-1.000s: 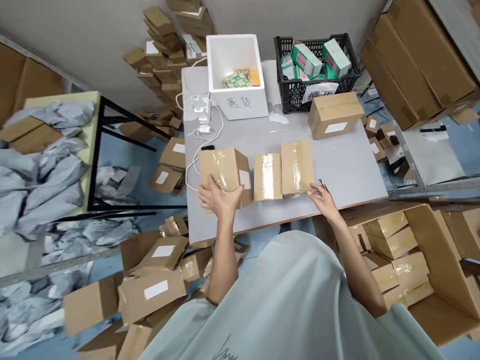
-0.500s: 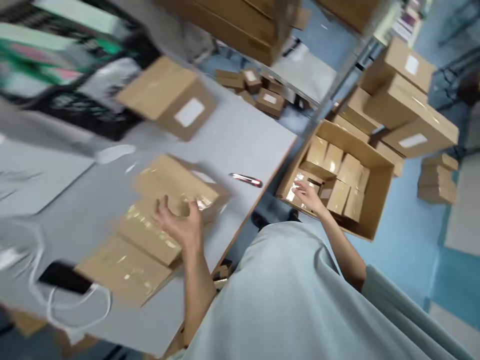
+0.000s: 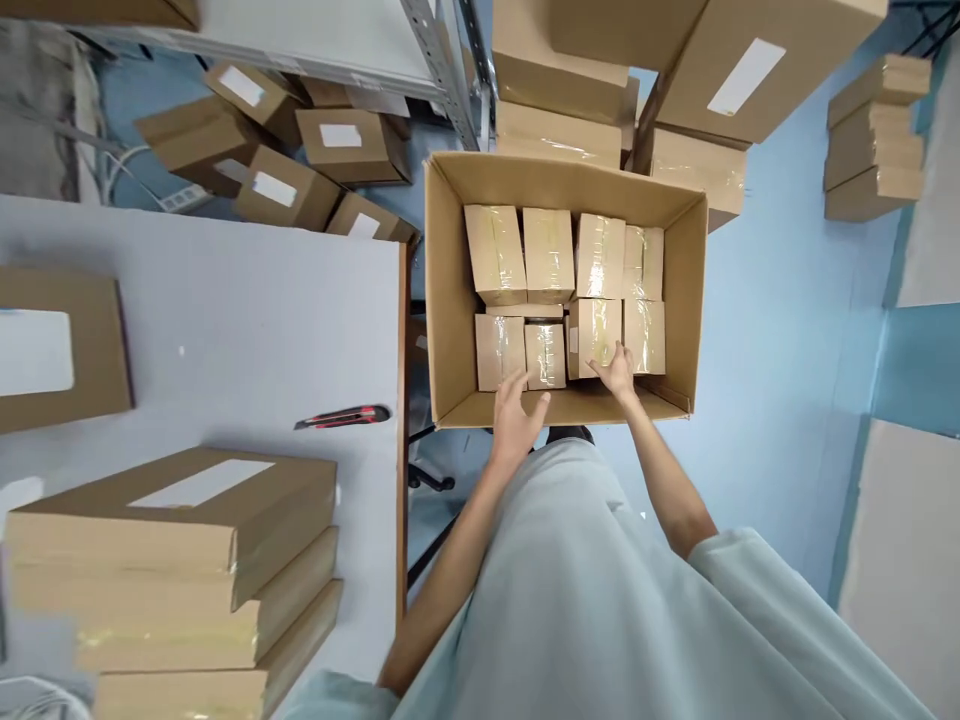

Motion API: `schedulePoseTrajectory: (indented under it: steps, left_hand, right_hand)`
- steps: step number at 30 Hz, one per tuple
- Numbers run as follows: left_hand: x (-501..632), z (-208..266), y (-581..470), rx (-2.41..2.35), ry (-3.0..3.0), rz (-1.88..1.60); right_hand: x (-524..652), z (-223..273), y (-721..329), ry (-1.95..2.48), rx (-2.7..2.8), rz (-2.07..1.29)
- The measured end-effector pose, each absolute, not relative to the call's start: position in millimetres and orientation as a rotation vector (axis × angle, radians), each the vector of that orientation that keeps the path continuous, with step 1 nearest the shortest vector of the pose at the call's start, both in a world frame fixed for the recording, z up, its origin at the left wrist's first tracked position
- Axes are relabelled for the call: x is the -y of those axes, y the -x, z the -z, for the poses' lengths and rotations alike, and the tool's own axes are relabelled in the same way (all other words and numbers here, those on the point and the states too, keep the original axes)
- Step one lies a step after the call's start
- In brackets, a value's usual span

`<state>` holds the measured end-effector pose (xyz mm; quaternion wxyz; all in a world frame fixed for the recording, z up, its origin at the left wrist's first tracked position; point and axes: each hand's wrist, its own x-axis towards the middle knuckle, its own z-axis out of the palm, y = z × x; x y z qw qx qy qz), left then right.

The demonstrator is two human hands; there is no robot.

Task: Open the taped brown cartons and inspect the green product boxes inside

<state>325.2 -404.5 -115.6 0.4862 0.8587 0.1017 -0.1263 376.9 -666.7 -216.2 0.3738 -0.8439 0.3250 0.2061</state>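
Two bare hands are hovering at a large open carton (image 3: pixel 566 178): the left hand (image 3: pixel 516 425) is standing empty, fingers spread, near the front boxes, while the right hand (image 3: pixel 618 374) is resting thumb and fingers on a small taped box (image 3: pixel 598 325) inside; whether it is gripping, one cannot tell. At least eight small boxes are lying there in two rows, their visible tops taped; the carton is looking well stocked but unsealed. Outside, three boxes (image 3: pixel 176 560) are sitting together on the table (image 3: pixel 315 330), tape showing, near a utility knife (image 3: pixel 345 417). Another box (image 3: pixel 97 345) is standing at the left edge. White labels are showing on several boxes, including the loose floor boxes (image 3: pixel 349 155), but no brand or writing is reading legibly.
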Motion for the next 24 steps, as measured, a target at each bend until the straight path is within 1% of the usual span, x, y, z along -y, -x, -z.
schedulePoseTrajectory:
  steps: [3,8,13,19,21,24]
  left_hand:
    - [412.9,116.7,-315.7,-0.240,-2.097,0.358]
    - [382.9,114.1,-313.3,-0.421,-2.155,0.232]
    - [355.9,105.1,-293.8,-0.551,-2.170,0.124]
    - [337.9,102.3,-256.5,-0.621,-2.161,-0.012]
    - [332.0,104.4,-249.7,-0.636,-2.137,-0.050]
    - [323.0,106.4,-245.3,-0.629,-2.089,-0.080]
  right_hand:
    - [671.1,241.5,-385.4,2.154,-0.833,-0.591]
    - [653.4,271.9,-397.2,2.281,-0.951,-0.735]
    - [633.3,287.5,-405.2,2.443,-1.029,-0.896]
    - [628.8,289.4,-416.7,2.443,-1.029,-0.983]
    - [629.9,281.9,-419.0,2.461,-1.031,-0.945]
    - [630.0,257.5,-413.8,2.554,-0.969,-0.793]
